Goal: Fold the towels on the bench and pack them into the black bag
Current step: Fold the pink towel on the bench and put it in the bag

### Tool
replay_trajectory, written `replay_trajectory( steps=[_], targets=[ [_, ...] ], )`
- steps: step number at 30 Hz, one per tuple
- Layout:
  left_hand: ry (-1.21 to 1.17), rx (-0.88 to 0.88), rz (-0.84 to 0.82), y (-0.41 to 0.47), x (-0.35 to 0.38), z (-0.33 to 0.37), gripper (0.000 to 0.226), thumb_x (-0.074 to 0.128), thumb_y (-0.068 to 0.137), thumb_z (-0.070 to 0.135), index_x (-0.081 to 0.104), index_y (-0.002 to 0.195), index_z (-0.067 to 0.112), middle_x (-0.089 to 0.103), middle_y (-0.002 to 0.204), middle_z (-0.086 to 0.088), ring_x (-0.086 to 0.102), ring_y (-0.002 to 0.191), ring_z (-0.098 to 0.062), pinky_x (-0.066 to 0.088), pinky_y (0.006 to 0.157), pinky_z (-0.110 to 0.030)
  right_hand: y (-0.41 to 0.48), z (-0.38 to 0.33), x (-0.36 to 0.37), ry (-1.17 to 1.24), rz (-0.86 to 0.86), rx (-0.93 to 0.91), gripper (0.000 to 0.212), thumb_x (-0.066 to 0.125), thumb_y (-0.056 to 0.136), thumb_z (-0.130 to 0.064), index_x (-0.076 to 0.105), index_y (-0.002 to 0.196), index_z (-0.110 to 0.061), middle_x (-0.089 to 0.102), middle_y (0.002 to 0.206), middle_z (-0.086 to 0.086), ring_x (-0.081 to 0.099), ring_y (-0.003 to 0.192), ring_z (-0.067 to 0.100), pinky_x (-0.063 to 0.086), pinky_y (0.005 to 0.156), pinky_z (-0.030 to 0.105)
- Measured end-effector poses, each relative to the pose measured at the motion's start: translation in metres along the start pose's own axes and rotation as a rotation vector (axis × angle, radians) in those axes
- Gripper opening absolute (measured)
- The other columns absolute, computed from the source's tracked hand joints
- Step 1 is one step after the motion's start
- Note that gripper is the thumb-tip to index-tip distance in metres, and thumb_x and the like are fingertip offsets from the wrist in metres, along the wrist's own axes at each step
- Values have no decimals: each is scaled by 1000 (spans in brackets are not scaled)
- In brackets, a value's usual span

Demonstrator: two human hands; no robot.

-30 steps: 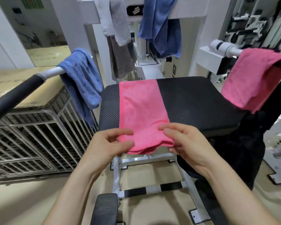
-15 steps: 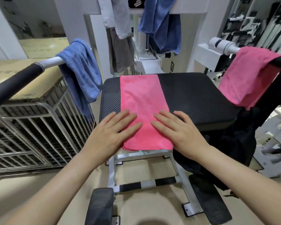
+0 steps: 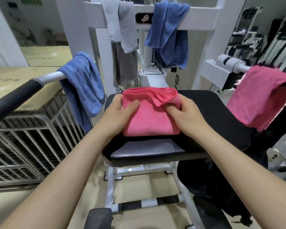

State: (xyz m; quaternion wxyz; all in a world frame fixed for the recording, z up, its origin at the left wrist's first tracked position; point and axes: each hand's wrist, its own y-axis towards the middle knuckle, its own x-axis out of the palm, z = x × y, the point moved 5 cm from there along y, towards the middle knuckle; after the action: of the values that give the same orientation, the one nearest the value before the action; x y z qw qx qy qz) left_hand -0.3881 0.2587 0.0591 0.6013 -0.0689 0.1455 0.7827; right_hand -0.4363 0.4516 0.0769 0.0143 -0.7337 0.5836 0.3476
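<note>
A blue towel (image 3: 82,86) hangs left of the left hand (image 3: 117,114), which pinches the left edge of the folded pink towel (image 3: 149,122). The right hand (image 3: 187,116) pinches its right edge on the bench pad (image 3: 210,111). The black bag (image 3: 218,190) hangs below the right forearm.

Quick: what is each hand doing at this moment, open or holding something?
Left hand: grips the left edge of the pink towel.
Right hand: pinches the same towel's right edge.

free: bench (image 3: 205,109) right half | blue towel (image 3: 82,86) left | hanging pink towel (image 3: 257,96) right
</note>
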Motion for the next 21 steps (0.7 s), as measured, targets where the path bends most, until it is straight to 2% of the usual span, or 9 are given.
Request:
replay_trajectory(
  steps=[1, 3, 5, 7, 9, 11, 15, 17, 21],
  targets=[
    [-185, -154, -3, 8, 3, -7, 45, 65, 85, 41, 52, 122, 19, 67, 116, -4, 66, 95, -13, 52, 87, -37, 12, 3, 3, 23, 9, 49, 22, 55, 91, -16, 69, 105, -26, 70, 103, -11, 63, 99, 8, 50, 91, 32],
    [-265, -247, 10, 14, 4, -15, 54, 72, 82, 34, 44, 127, 25, 67, 114, -5, 67, 88, -14, 54, 74, -34, 33, 12, 12, 29, -14, 116, 25, 52, 92, -16, 69, 109, -24, 68, 110, -5, 61, 104, 14, 48, 94, 34],
    [-188, -192, 10, 11, 4, -20, 68, 76, 77, 21, 34, 128, 41, 70, 104, -5, 68, 82, -16, 55, 71, -35, 44, 23, 22, -91, -63, 167, 26, 48, 95, -19, 67, 113, -22, 66, 116, -1, 59, 109, 19, 44, 88, 28],
    [17, -58, 21, 4, 6, -17, 64, 70, 79, 10, 39, 121, 49, 71, 95, -3, 65, 76, -15, 53, 77, -38, 48, 33, 28, -239, -64, 217, 27, 44, 97, -22, 62, 116, -14, 64, 118, 6, 58, 111, 25, 38, 81, 26],
    [238, 66, 80, -3, 8, -15, 52, 63, 80, 8, 53, 115, 47, 69, 100, 10, 63, 86, -13, 49, 84, -31, 48, 35, 33, -339, -65, 237, 28, 40, 98, -26, 57, 113, -10, 63, 116, 11, 58, 108, 31, 40, 79, 31],
    [350, 115, 137, -12, 11, -14, 40, 60, 83, 10, 66, 110, 39, 69, 108, 18, 61, 97, -7, 43, 87, -20, 48, 33, 38, -453, -106, 234, 30, 36, 99, -32, 54, 109, -10, 63, 114, 13, 58, 104, 34, 44, 80, 37],
    [388, 156, 223, -36, 13, -12, 42, 61, 80, 5, 70, 113, 29, 68, 107, 15, 54, 92, 3, 34, 79, 0, 51, 32, 38, -500, -96, 241, 36, 33, 99, -43, 50, 98, -11, 64, 105, 13, 57, 92, 32, 41, 72, 39],
    [429, 140, 246, -36, 11, -10, 41, 59, 82, 8, 68, 118, 27, 66, 109, 11, 55, 95, -4, 34, 77, -8, 49, 30, 38, -546, -47, 245, 30, 35, 99, -39, 47, 107, -12, 63, 102, 13, 54, 83, 32, 40, 67, 38],
    [574, 99, 226, -22, 10, -8, 38, 51, 91, 13, 63, 127, 22, 63, 117, -3, 58, 111, -21, 37, 92, -26, 39, 26, 38, -521, 82, 242, 29, 35, 98, -21, 36, 127, -18, 65, 98, 15, 52, 76, 32, 37, 65, 37]
  ],
)
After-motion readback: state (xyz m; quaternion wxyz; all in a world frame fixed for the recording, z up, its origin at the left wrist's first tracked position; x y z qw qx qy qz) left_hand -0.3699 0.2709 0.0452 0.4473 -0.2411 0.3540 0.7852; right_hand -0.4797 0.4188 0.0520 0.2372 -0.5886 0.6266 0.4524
